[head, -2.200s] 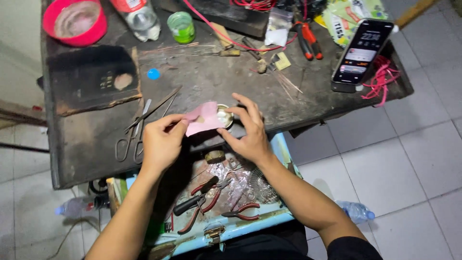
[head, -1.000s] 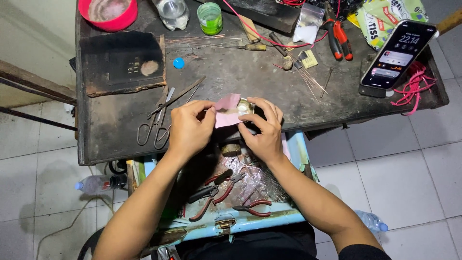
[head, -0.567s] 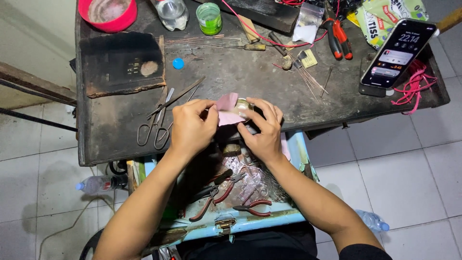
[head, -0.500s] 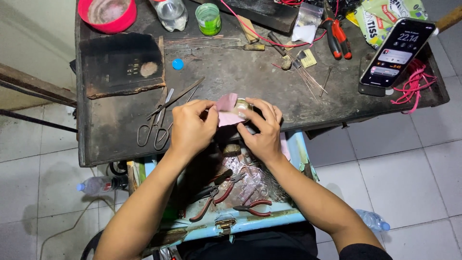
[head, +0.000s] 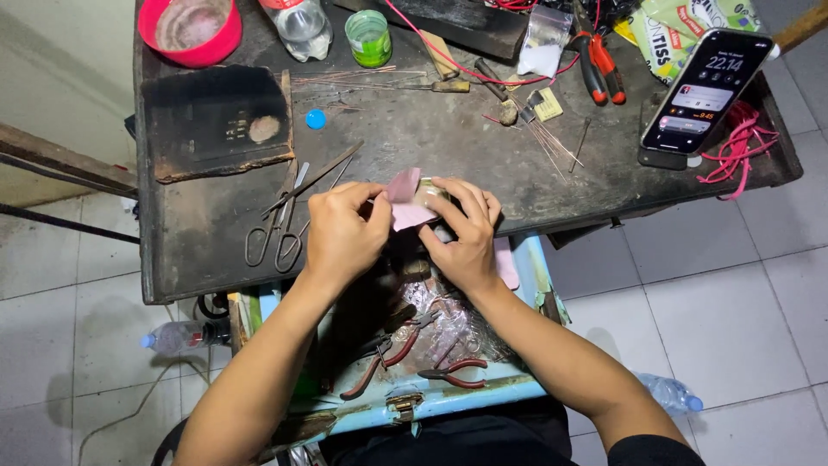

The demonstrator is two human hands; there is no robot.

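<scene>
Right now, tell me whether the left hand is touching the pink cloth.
Touching. The head view shows the left hand with its fingertips pinching the edge of the pink cloth, with no gap between them; the right hand grips its other side.

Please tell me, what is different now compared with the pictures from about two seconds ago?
Very little. The left hand and right hand moved closer together, and both still pinch the pink cloth around a small metal piece at the bench edge. The view itself shifted slightly. The scissors, the phone and the pliers in the blue drawer stayed where they were.
</scene>
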